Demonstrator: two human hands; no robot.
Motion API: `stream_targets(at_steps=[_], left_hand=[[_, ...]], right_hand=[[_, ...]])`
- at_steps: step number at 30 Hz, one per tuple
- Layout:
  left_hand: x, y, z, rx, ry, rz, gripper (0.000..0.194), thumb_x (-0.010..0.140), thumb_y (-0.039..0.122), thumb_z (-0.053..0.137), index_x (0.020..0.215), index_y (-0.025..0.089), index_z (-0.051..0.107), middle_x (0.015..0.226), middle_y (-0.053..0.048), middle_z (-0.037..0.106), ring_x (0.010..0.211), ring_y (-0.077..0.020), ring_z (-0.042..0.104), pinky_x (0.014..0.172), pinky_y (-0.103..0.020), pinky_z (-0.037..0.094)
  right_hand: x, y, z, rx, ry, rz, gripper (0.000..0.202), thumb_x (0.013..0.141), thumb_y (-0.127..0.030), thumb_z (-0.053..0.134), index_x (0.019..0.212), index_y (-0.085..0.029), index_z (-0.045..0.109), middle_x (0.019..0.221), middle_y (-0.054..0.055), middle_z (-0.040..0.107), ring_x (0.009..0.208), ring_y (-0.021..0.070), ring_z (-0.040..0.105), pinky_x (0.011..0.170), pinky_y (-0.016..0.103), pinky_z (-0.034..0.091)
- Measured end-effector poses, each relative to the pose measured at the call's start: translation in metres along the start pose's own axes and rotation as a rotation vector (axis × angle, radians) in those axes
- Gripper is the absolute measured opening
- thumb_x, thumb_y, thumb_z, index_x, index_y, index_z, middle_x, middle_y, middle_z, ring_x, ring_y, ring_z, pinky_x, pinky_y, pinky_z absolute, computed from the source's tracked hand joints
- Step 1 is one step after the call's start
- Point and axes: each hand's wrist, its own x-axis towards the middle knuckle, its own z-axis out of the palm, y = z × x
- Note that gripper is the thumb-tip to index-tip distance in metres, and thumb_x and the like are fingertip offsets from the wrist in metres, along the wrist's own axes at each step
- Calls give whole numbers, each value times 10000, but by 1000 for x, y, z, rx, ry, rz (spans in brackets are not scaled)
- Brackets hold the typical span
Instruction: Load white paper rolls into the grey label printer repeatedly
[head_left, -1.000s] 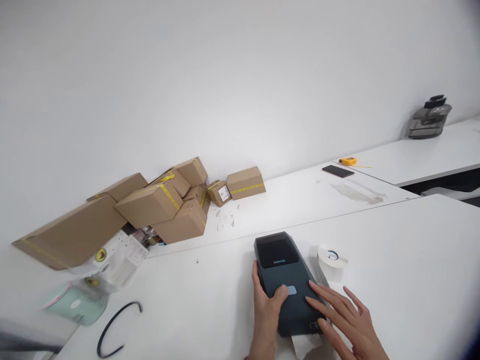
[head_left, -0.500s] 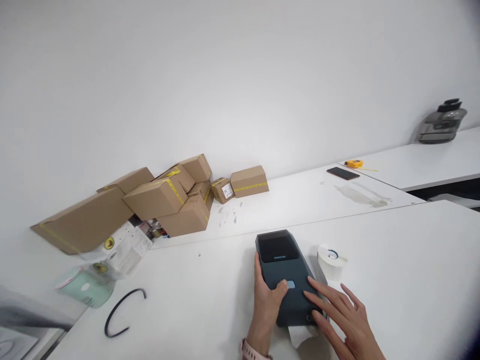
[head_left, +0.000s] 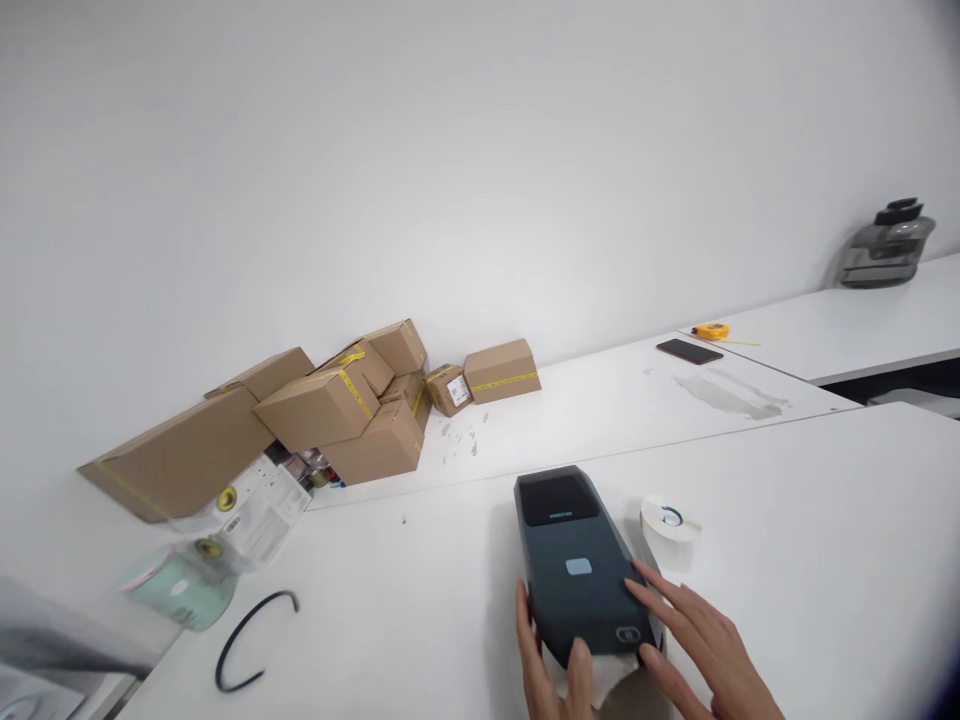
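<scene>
A dark label printer (head_left: 574, 565) lies on the white table (head_left: 787, 560) in front of me, with a white paper strip (head_left: 611, 678) sticking out of its near end. My left hand (head_left: 551, 675) holds the printer's near left corner, thumb on the top edge by the paper. My right hand (head_left: 701, 645) rests with spread fingers against the printer's right side. A white label roll (head_left: 667, 530) stands just right of the printer.
A pile of cardboard boxes (head_left: 330, 415) with yellow tape sits at the back left, with packets and a green tape roll (head_left: 184, 590) below it. A black cable loop (head_left: 251, 640) lies at the left. A phone (head_left: 688, 351) and yellow tape measure (head_left: 710, 330) lie further back.
My left hand slid from the printer's top button down to its near left corner. My right hand stayed on the right side. The view shifted slightly.
</scene>
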Motion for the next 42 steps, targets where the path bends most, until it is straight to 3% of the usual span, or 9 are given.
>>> stream_targets(at_steps=[10, 17, 23, 27, 30, 33, 37, 40, 42], left_hand=[[-2, -32, -9, -97, -9, 79, 1015, 704, 665, 654, 1528, 212, 270, 1601, -137, 319, 1477, -344, 293, 1125, -400, 394], [19, 11, -21, -95, 93, 57, 738, 862, 688, 466, 1414, 198, 467, 1532, -138, 437, 1420, -298, 393, 1136, -360, 365], [35, 48, -21, -47, -69, 80, 648, 899, 655, 458, 1340, 195, 577, 1445, -116, 542, 1368, -297, 444, 1129, -371, 358], [27, 46, -12, -14, -161, 115, 660, 913, 708, 333, 1092, 213, 731, 1244, -104, 682, 1327, -301, 482, 1156, -390, 319], [27, 45, -11, 20, -197, 160, 694, 924, 703, 276, 834, 206, 753, 885, -119, 746, 1101, -308, 629, 1103, -423, 379], [50, 56, -11, 58, -69, 288, 553, 970, 587, 325, 895, 201, 714, 939, -109, 732, 998, -269, 655, 986, -387, 467], [97, 69, 0, 221, 100, 419, 549, 905, 381, 555, 1411, 187, 468, 1523, -133, 436, 1442, -255, 341, 1169, -364, 284], [120, 62, 11, 315, -14, 215, 923, 763, 274, 694, 1538, 106, 222, 1632, -173, 228, 1513, -268, 195, 1195, -349, 220], [125, 54, 14, 331, -55, 126, 952, 752, 281, 698, 1545, 105, 200, 1577, -194, 354, 1447, -288, 360, 1147, -358, 307]], right_hand=[[66, 0, 2, 232, -32, 1, 471, 984, -332, 462, 1452, -297, 422, 1521, 79, 463, 1355, 267, 477, 1035, 427, 466], [169, 1, 11, 516, 51, 124, 397, 1031, -453, 332, 1283, -278, 583, 1218, 65, 702, 1155, 239, 620, 986, 432, 466], [256, 7, 22, 734, 50, 322, 480, 985, -586, 383, 1201, -245, 642, 1079, 70, 737, 1035, 244, 666, 956, 451, 476], [242, 6, 24, 671, 359, 339, 379, 1000, -516, 397, 1122, -240, 625, 1145, 69, 673, 1030, 224, 638, 914, 401, 486], [200, 7, 23, 507, 509, 245, 326, 1015, -425, 397, 854, -229, 601, 868, 36, 641, 844, 196, 619, 787, 336, 484], [164, 16, 29, 333, 70, 23, 347, 1023, -362, 367, 803, -229, 601, 772, 34, 633, 740, 184, 601, 700, 316, 474], [143, 30, 51, 9, -606, -239, 264, 940, -188, 455, 966, -217, 716, 931, 70, 741, 946, 226, 652, 931, 402, 457], [138, 32, 71, -99, -725, -299, 269, 795, -75, 539, 904, -174, 764, 877, 115, 766, 1076, 300, 628, 1116, 531, 279], [136, 31, 81, -155, -767, -327, 278, 765, -51, 534, 851, -162, 774, 804, 124, 763, 1072, 315, 626, 1155, 563, 171]])
